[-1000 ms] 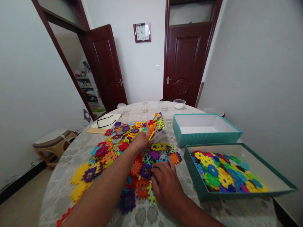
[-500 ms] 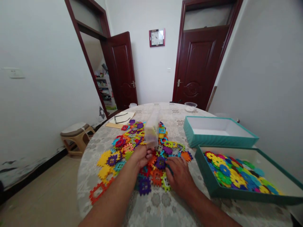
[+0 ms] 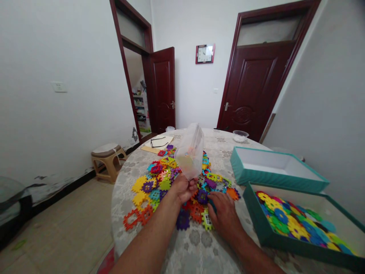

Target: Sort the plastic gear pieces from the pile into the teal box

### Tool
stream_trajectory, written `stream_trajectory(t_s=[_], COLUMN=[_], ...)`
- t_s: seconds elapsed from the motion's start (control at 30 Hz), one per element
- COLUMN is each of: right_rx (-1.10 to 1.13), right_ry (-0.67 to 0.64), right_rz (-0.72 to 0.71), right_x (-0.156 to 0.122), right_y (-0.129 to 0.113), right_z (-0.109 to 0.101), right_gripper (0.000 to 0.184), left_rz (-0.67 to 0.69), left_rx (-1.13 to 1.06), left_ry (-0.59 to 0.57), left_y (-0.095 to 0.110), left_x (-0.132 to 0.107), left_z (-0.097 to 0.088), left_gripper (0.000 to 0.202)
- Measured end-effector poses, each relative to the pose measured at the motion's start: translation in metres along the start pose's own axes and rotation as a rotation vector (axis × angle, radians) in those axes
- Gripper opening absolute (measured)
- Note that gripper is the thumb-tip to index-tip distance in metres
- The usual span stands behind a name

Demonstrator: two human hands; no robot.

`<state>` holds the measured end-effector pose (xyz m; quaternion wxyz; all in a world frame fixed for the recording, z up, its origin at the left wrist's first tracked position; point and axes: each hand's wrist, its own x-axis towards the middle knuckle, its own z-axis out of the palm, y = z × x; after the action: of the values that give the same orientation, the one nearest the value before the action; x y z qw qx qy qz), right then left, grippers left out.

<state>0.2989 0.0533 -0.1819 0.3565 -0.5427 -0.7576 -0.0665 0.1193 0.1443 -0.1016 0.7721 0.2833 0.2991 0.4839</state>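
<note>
My left hand is closed on the bottom of a clear plastic bag, which it holds up above a spread of colourful interlocking plastic pieces on the round table. The bag looks nearly empty. My right hand rests palm down on the near edge of the pile, its fingers over blue and green pieces.
A teal box with more coloured pieces lies at the right, its empty lid behind it. Glasses on paper and a small clear bowl sit at the far side. A stool stands on the floor at left.
My left hand drew back towards me and lifted the bag, which held coloured pieces a second ago and is now almost empty. The view swung left. My right hand stayed on the pile.
</note>
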Motion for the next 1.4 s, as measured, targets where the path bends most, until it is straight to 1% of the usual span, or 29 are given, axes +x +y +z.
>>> stream_trajectory(t_s=[0.13, 0.2, 0.27, 0.37, 0.5, 0.63, 0.77, 0.9, 1.0, 1.2, 1.4], right_rx=[0.024, 0.041, 0.061, 0.087, 0.100, 0.140, 0.154, 0.162, 0.196, 0.228, 0.206], right_ry=[0.007, 0.002, -0.008, -0.022, -0.029, -0.056, -0.073, -0.074, -0.065, -0.061, -0.061], right_rz=[0.011, 0.026, 0.052, 0.092, 0.131, 0.161, 0.171, 0.179, 0.188, 0.213, 0.213], right_x=[0.001, 0.002, 0.004, 0.006, 0.008, 0.009, 0.009, 0.008, 0.006, 0.006, 0.006], right_y=[-0.002, -0.004, -0.006, -0.010, -0.013, -0.014, -0.013, -0.012, -0.011, -0.011, -0.012], right_z=[-0.001, -0.003, -0.006, -0.009, -0.013, -0.016, -0.018, -0.016, -0.014, -0.013, -0.013], right_gripper=[0.026, 0.026, 0.027, 0.027, 0.026, 0.026, 0.027, 0.025, 0.024, 0.022, 0.021], left_rz=[0.097, 0.137, 0.174, 0.228, 0.284, 0.295, 0.249, 0.197, 0.168, 0.142, 0.201], left_rx=[0.183, 0.307, 0.451, 0.699, 1.072, 1.392, 1.606, 1.751, 1.830, 1.900, 1.887], left_ry=[0.023, 0.040, 0.062, 0.120, 0.254, 0.350, 0.377, 0.359, 0.338, 0.264, 0.219], left_y=[0.009, 0.015, 0.021, 0.030, 0.034, 0.023, 0.007, -0.008, -0.018, -0.031, -0.034], left_x=[-0.001, 0.004, 0.013, 0.036, 0.079, 0.117, 0.139, 0.151, 0.158, 0.162, 0.162], left_z=[0.011, 0.018, 0.025, 0.038, 0.056, 0.068, 0.075, 0.083, 0.085, 0.079, 0.073], left_gripper=[0.027, 0.024, 0.020, 0.018, 0.021, 0.018, 0.023, 0.028, 0.027, 0.022, 0.016])
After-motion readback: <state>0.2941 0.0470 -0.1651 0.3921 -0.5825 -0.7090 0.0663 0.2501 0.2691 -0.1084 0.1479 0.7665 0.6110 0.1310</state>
